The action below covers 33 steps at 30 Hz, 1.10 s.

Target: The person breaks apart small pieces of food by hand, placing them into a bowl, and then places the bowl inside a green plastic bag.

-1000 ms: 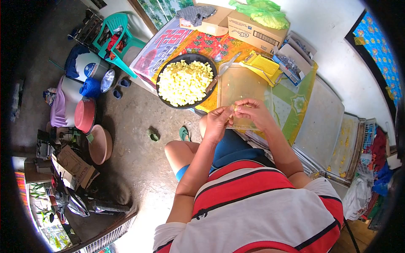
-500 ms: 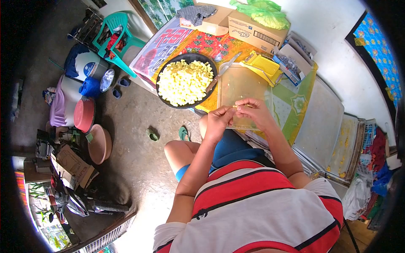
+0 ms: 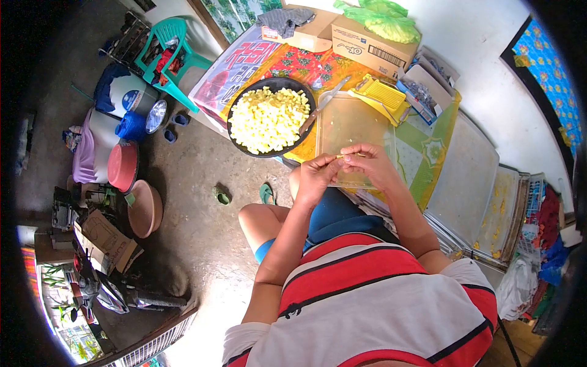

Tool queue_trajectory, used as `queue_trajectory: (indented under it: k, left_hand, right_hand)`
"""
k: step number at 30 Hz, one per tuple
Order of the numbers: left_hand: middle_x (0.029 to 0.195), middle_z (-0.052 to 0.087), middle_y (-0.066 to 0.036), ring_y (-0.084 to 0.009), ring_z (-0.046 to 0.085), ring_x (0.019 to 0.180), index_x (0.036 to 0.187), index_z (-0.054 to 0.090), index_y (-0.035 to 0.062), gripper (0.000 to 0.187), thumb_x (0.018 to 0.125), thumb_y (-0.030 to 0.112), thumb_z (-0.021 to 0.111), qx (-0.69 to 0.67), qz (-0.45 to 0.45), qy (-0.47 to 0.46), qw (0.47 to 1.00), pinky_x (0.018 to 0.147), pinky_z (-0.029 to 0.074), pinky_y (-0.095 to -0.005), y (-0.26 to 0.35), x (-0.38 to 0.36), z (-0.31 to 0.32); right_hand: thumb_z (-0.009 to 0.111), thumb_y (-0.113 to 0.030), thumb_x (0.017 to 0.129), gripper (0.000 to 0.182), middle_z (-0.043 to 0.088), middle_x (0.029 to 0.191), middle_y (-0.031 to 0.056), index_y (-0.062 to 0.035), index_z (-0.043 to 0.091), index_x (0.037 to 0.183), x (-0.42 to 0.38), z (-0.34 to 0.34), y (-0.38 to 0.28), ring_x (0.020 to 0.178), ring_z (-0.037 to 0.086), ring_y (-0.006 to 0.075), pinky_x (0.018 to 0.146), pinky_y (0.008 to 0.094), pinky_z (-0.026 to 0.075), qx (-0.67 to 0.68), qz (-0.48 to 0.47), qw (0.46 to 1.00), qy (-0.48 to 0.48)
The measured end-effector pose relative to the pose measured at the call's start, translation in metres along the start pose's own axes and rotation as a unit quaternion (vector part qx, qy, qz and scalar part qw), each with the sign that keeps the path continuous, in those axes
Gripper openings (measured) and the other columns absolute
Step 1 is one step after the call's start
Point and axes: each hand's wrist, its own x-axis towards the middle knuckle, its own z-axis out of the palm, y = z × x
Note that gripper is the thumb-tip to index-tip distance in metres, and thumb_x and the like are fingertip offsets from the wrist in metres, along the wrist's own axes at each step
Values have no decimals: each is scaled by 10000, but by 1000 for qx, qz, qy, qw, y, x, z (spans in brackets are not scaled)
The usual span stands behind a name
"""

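Note:
My left hand (image 3: 321,174) and my right hand (image 3: 367,164) meet over the near edge of a clear plastic tray (image 3: 351,125). Their fingers are closed in pinches around a small yellowish piece (image 3: 342,156), too small to make out well. To the left, a round black tray (image 3: 235,137) holds a heap of pale yellow cut pieces (image 3: 269,119). A knife (image 3: 324,103) rests on that tray's right rim, its blade pointing to the upper right. Behind the clear tray sits a yellow grater-like tool (image 3: 378,95).
Cardboard boxes (image 3: 367,49) topped by a green plastic bag (image 3: 385,18) stand at the table's back. An open box of small packets (image 3: 420,95) is on the right, beside large metal trays (image 3: 468,177). Basins (image 3: 145,211) and a green chair (image 3: 174,61) are at left.
Both hands remain over the clear tray, with only slight finger movement around the small piece. Nothing else has visibly moved.

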Motion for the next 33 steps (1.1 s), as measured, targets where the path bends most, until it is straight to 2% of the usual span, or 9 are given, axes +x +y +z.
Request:
queue_trajectory:
  k: [8,14,18,21,24,27,30,33]
  left_hand:
    - [744,609,-34,-99,527,553,888,632,27,107,864,130,618,-183,-61,1,981,487,417,-236,3,-2,0]
    - [746,605,-36,-108,531,548,974,618,14,162,841,99,657,-280,-88,9,956,500,418,-238,0,-2,-9]
    - [764,611,-40,-103,513,560,913,609,55,108,842,120,659,-281,-56,-27,958,505,410,-240,-8,-1,-15]
    - [760,605,-40,-100,498,553,895,602,61,91,845,116,654,-303,-48,-39,951,498,401,-241,-10,-2,-18]
    - [758,597,-42,-99,485,549,889,600,64,86,847,119,651,-320,-51,-40,945,496,393,-240,-12,-2,-23]
    - [747,589,-39,-104,489,546,931,600,52,115,855,126,644,-327,-67,-17,942,495,393,-236,-13,-1,-28]
    - [740,587,-36,-109,498,541,978,596,28,170,866,149,637,-323,-87,18,942,499,399,-234,-5,-2,-33]
    - [767,591,-45,-108,482,543,965,596,15,200,868,186,636,-315,-82,29,945,512,388,-234,-2,-4,-41]
  right_hand:
    - [622,-86,855,186,641,881,74,12,631,1012,1,-1,0,778,647,156,725,267,544,88,14,996,6]
    - [585,-105,878,190,619,861,44,-12,618,1040,12,-8,10,771,620,140,723,277,540,134,37,990,-13]
    - [574,-133,890,216,602,893,12,-46,599,1085,24,-4,10,777,581,115,704,281,515,139,12,990,-13]
    - [573,-137,898,213,598,895,2,-46,602,1089,43,3,8,781,567,82,684,256,500,118,19,993,-7]
    - [618,-187,870,249,605,920,0,-59,598,1083,83,9,16,797,562,87,663,251,478,0,-7,1000,-3]
    - [648,-207,850,243,626,857,9,-37,618,1021,137,13,40,735,573,80,616,257,485,-72,-74,995,2]
    - [648,-142,849,229,641,891,37,-4,636,1031,199,14,65,759,587,84,627,244,501,-140,-62,988,1]
    - [637,-96,846,202,654,814,47,9,657,1018,234,20,77,694,594,92,610,243,505,-170,-78,982,-27]
